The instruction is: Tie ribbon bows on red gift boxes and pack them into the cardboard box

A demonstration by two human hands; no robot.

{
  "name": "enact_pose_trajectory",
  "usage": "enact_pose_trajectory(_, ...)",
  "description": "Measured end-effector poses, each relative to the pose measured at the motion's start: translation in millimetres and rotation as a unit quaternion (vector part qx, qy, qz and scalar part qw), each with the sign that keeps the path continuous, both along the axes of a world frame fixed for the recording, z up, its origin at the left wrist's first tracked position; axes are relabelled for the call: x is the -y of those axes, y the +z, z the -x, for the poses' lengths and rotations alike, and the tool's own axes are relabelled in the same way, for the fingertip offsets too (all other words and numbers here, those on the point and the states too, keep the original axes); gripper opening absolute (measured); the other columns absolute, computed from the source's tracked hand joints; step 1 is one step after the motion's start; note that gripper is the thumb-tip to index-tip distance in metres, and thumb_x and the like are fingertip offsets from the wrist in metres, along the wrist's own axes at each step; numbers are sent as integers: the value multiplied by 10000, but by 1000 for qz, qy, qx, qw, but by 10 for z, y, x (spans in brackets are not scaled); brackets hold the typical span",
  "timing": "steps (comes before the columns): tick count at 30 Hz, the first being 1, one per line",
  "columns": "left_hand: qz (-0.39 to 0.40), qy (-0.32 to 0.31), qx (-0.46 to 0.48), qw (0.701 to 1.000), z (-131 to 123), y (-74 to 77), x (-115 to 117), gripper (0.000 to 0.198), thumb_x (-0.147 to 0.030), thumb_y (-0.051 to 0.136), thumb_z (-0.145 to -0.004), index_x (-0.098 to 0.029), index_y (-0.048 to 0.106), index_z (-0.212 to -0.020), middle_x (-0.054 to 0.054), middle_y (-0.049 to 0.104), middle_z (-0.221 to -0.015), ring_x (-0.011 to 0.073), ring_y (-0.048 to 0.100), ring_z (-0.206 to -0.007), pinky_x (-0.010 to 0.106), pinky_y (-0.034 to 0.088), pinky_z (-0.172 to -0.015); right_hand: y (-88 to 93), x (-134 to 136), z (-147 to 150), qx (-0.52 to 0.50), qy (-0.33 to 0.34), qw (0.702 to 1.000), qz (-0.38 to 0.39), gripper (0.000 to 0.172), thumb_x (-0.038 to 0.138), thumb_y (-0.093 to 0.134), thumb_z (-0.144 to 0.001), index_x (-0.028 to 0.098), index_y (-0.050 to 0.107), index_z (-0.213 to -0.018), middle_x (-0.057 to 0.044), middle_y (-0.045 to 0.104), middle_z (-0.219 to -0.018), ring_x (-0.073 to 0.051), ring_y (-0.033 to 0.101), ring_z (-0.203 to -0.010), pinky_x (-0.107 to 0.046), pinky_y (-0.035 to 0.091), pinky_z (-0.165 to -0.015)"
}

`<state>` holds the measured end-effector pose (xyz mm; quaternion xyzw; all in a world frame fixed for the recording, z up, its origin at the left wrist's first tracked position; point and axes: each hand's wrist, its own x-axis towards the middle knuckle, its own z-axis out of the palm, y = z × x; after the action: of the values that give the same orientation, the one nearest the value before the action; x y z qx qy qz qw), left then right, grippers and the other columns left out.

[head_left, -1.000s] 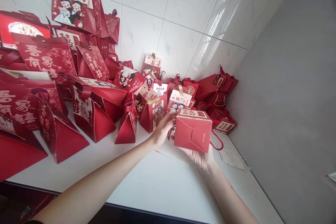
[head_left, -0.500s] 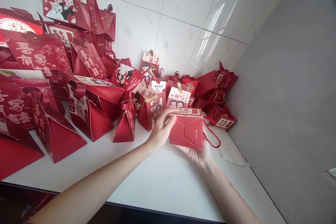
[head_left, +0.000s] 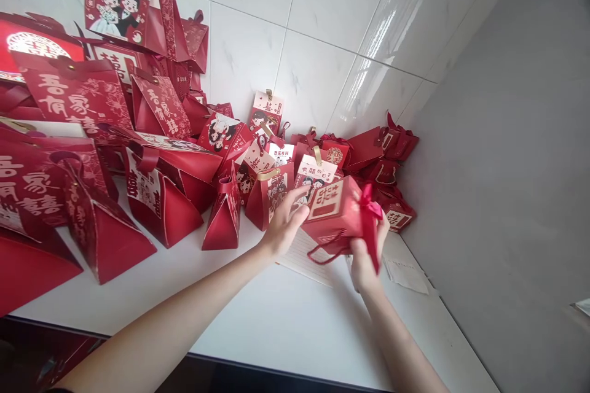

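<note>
A red gift box (head_left: 327, 212) with a cream double-happiness panel is held tilted above the table, slightly blurred. A pink-red ribbon bow (head_left: 369, 201) sits at its right end, and a twisted red cord handle (head_left: 325, 258) hangs below. My right hand (head_left: 366, 258) is closed around the bow end, its thumb in front. At the box's left end is my left hand (head_left: 286, 224), with thumb and fingers apart; whether the thumb touches the box I cannot tell. Just behind stands a small box with a cartoon couple (head_left: 317, 171).
Many red gift boxes (head_left: 173, 196) crowd the left and back of the white table (head_left: 276, 319), some stacked against the tiled wall (head_left: 318, 67). Ribbon-tied boxes (head_left: 391, 153) fill the far right corner. A lined paper (head_left: 306, 261) and a pale packet (head_left: 405, 273) lie flat. A grey wall (head_left: 502, 166) borders the right.
The box has turned from showing its bottom to showing its printed panel, with the bow now at right. My right hand moved from beneath to the bow end; my left fingers came off its edge.
</note>
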<state>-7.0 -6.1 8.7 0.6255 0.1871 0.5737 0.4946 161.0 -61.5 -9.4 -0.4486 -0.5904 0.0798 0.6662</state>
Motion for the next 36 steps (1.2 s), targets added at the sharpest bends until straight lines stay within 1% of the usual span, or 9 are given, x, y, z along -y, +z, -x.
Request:
enact_pose_trajectory(3,-34,30,12,999,-3,-10,0,479,-582,460,-832,-195,545,-1101,105,547,-1211,252,499,-1162,409,381,-995,20,-13,-75,246,-80,957,-132,902,507,737,-627,256,283,-1366,-118,394,-1236,-306,444,-1160,-533,420,-940)
enact_pose_trajectory(5,-68,66,5,995,-2,-5,2,355,-507,515,-827,-193,565,-986,81,579,-1053,216,554,-1020,365,433,-898,44,-30,-79,298,-79,937,-164,898,505,729,-642,249,273,-1373,-128,381,-1217,-311,418,-1177,-540,437,-917)
enact_pose_trajectory(8,-135,127,-5,983,5,30,16,187,-362,606,-786,-189,546,-822,23,543,-828,152,541,-798,297,445,-752,67,-46,-57,290,-84,938,-174,891,484,720,-667,241,250,-1385,-136,364,-1215,-304,411,-1178,-539,449,-906)
enact_pose_trajectory(11,-193,150,-5,970,13,72,33,188,-273,618,-771,-182,472,-695,-9,489,-720,123,498,-705,272,426,-692,68,-47,-49,288,-87,938,-174,895,469,731,-666,236,255,-1386,-139,365,-1216,-308,408,-1179,-555,434,-919)
enact_pose_trajectory(16,-228,194,-2,954,2,98,57,176,-186,579,-821,-183,450,-701,-22,478,-687,103,475,-656,244,406,-619,68,-39,-41,288,-77,938,-176,876,486,713,-685,245,252,-1390,-137,358,-1216,-314,409,-1182,-547,450,-900)
enact_pose_trajectory(19,-283,223,7,933,-11,104,115,133,-153,593,-821,-188,481,-758,-16,485,-732,110,493,-710,249,425,-648,75,-35,-17,297,-77,934,-184,873,499,711,-689,251,252,-1390,-138,360,-1221,-315,414,-1182,-547,454,-894)
enact_pose_trajectory(25,-447,249,-43,858,-31,81,307,22,-210,620,-823,-228,608,-829,-4,383,-782,137,425,-777,363,427,-869,64,-20,22,295,-84,930,-201,889,486,714,-686,219,250,-1395,-154,366,-1231,-309,417,-1182,-543,447,-890)
enact_pose_trajectory(31,-475,266,-41,838,12,127,377,36,-240,631,-817,-248,657,-793,-6,381,-698,137,391,-721,307,356,-699,97,1,68,281,-98,924,-242,821,483,676,-709,226,278,-1380,-141,386,-1216,-311,436,-1157,-556,440,-866)
enact_pose_trajectory(36,-479,265,-43,836,58,212,444,24,-274,665,-759,-287,680,-746,-16,416,-619,124,426,-674,288,341,-659,60,10,68,255,-89,928,-258,846,461,707,-674,217,292,-1369,-159,379,-1238,-340,432,-1150,-587,425,-868)
